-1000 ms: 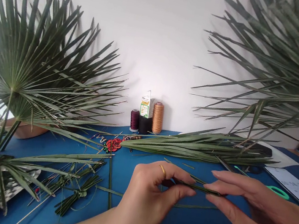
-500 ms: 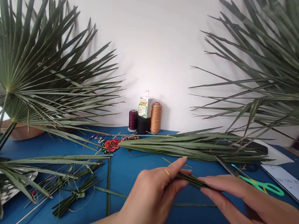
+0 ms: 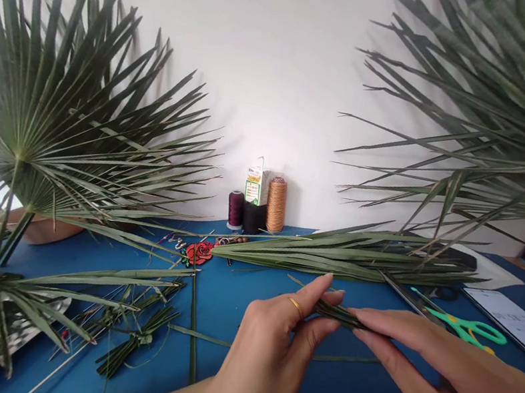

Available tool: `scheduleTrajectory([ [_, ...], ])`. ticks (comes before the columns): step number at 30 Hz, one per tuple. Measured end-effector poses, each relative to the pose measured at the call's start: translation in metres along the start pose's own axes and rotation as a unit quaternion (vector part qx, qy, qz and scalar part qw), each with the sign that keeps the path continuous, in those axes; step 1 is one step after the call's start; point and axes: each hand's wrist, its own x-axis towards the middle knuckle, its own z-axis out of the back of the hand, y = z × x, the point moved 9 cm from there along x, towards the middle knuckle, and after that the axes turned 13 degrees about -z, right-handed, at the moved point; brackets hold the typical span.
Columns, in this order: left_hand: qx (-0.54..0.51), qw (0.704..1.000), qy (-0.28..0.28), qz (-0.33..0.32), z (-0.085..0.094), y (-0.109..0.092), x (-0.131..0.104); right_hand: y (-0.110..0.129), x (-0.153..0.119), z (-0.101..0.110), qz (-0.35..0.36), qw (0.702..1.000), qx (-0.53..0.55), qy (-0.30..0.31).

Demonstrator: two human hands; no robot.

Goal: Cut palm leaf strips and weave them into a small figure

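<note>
Between my two hands lies a short bundle of green palm leaf strips (image 3: 343, 315), held roughly level above the blue table. My left hand (image 3: 276, 331), with a ring on one finger, pinches the bundle's left end. On the other end, the thumb and fingers of my right hand (image 3: 459, 373) are pressed together. Part of the bundle is hidden inside both hands. Behind them a sheaf of long palm leaf strips (image 3: 313, 256) lies across the table. A thin single strip (image 3: 202, 335) runs beneath my left hand.
Green-handled scissors (image 3: 473, 326) and a phone (image 3: 509, 321) lie at the right. Thread spools (image 3: 276, 206) and a small carton (image 3: 257, 185) stand against the wall. Fan palm leaves (image 3: 27, 114) rise at the left. A tied strip bundle (image 3: 135, 343) and a red rose patch (image 3: 199, 253) lie nearby.
Both hands keep their pinch on the bundle and barely shift. The whole view has slid slightly, with things appearing a little farther right.
</note>
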Motion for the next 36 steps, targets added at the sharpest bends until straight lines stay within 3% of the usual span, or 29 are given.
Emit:
scheduleTrajectory([
  [6,-0.106,0.991,-0.038,0.071,0.000,0.009,0.000,-0.006,0.001,-0.001,-0.043,0.999,0.012,-0.003],
  [12,-0.276,0.948,-0.095,0.130,-0.001,0.017,0.003,-0.015,-0.001,0.000,-0.074,0.996,0.050,-0.002],
  [15,-0.321,0.931,-0.095,0.146,-0.003,0.020,0.003,-0.016,-0.001,0.000,-0.070,0.995,0.070,-0.005],
  [20,-0.333,0.923,-0.085,0.175,-0.006,0.026,0.002,-0.011,-0.001,-0.007,-0.014,0.997,0.066,0.024],
  [28,-0.366,0.896,-0.117,0.223,-0.008,0.036,-0.002,-0.012,-0.009,-0.016,-0.025,0.994,0.090,0.054],
  [36,-0.390,0.883,-0.132,0.226,-0.005,0.038,-0.001,-0.013,-0.009,-0.032,0.004,0.987,0.111,0.120],
])
